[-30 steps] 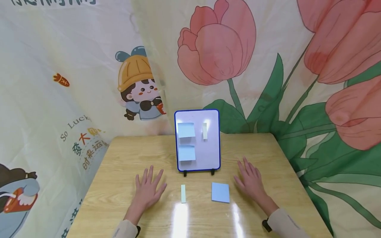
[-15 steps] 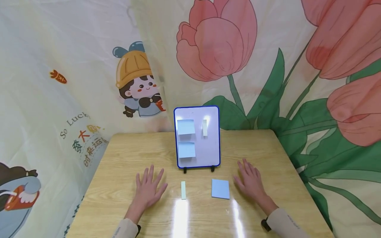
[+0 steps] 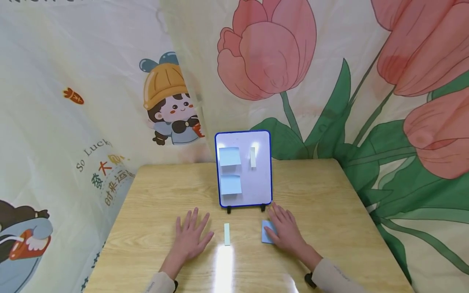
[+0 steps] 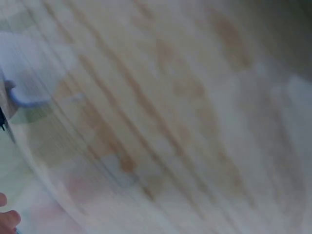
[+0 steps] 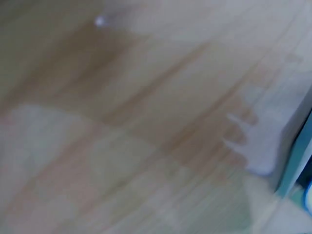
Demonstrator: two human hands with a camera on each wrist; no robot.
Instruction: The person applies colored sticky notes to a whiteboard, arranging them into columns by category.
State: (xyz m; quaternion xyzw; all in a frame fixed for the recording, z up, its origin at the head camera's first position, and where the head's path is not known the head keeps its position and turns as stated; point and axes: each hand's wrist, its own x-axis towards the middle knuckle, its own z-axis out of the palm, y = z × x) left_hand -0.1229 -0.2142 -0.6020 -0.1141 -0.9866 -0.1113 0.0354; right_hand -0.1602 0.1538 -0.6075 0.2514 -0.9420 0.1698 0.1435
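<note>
My right hand (image 3: 287,232) reaches over the blue sticky note pad (image 3: 266,239) on the table, its thumb across the pad and its fingers covering the right part. Those fingers are extended, not curled round it. In the right wrist view a blue-green edge (image 5: 294,158) shows at the far right. My left hand (image 3: 187,242) is spread palm down, left of a narrow pale green sticky strip (image 3: 226,234), and holds nothing. Fingertips (image 4: 9,219) show in the left wrist view's lower left corner.
A small blue-framed whiteboard (image 3: 253,191) stands on black feet at the back. It bears two light blue sticky notes (image 3: 229,156) on the left and a pale strip (image 3: 253,157) on the right. Behind the wooden table (image 3: 165,183) hangs a printed cloth (image 3: 205,24).
My right hand has moved left from beside the blue pad to over it. My left hand has shifted slightly right, toward the green strip.
</note>
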